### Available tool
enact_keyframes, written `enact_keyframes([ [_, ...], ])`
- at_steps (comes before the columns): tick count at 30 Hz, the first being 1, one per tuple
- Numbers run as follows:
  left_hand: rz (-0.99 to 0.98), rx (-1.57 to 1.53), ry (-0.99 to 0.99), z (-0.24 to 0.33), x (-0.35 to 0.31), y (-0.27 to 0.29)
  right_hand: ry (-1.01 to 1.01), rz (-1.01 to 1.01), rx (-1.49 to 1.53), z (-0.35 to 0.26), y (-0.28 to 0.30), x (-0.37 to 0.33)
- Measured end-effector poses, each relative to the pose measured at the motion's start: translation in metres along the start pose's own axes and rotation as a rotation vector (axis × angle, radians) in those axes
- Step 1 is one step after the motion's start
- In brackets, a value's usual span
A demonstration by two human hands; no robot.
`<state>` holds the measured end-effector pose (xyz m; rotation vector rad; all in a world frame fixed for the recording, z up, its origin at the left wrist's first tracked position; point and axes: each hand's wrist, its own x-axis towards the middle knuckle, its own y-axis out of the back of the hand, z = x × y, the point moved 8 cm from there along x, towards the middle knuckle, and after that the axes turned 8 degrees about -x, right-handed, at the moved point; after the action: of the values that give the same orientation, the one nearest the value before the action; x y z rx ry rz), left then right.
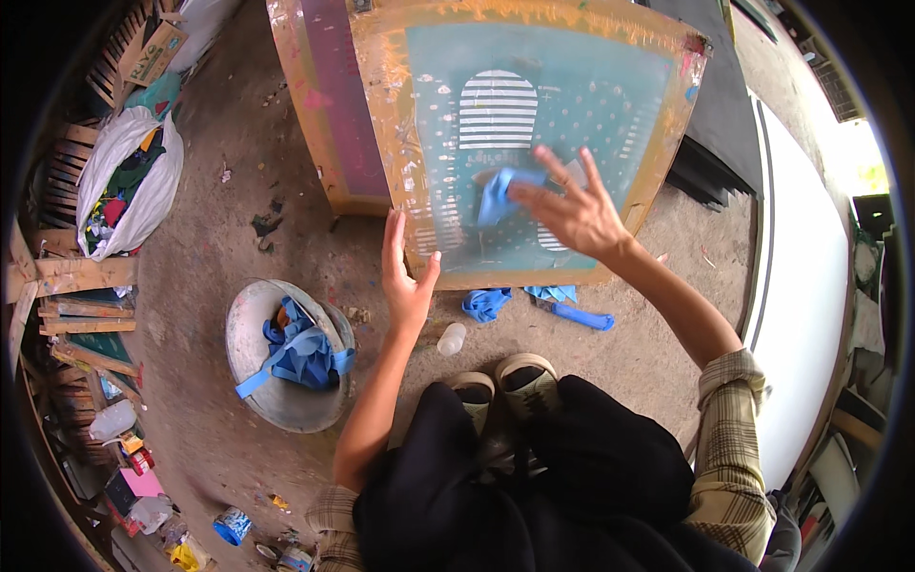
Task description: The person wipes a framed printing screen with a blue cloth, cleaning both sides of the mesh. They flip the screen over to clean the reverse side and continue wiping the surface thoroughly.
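A screen-printing frame leans upright in front of me, its border covered in orange-brown tape and its mesh teal with a striped rounded shape. My right hand presses a crumpled blue cloth against the middle of the mesh. Some of its fingers are spread and slightly blurred. At the frame's lower left edge is my left hand, with straight fingers and the thumb apart, touching the border. More blue cloth and a blue-handled tool lie on the floor below the frame.
Behind stands a second frame with purple mesh. A metal basin with blue cloths sits left, a small clear cup near my feet. A white bag of rags and wooden pieces line the far left; a white panel stands right.
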<state>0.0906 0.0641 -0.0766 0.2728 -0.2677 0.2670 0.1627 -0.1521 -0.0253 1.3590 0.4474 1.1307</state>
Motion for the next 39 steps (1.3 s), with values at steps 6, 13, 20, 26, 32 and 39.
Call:
enact_keyframes([
  [6,-0.041,0.096,-0.032,0.007,-0.002,-0.004,-0.14,-0.22,-0.031,-0.024,-0.032,-0.021],
  [13,-0.076,0.262,-0.056,0.009,-0.007,-0.013,-0.393,-0.038,-0.049,0.002,-0.017,-0.013],
  [20,-0.112,0.248,-0.077,0.004,-0.008,-0.016,0.152,-0.13,-0.2,-0.045,-0.052,-0.028],
  [26,-0.102,0.237,-0.055,0.01,-0.002,-0.013,-0.14,0.01,-0.019,-0.034,-0.027,0.032],
  [32,-0.09,0.187,-0.053,0.012,-0.002,-0.003,0.364,0.038,0.1,-0.089,-0.038,-0.002],
  [39,-0.22,-0.109,0.163,0.032,-0.02,-0.006,-0.177,0.157,0.674,-0.087,0.021,0.014],
])
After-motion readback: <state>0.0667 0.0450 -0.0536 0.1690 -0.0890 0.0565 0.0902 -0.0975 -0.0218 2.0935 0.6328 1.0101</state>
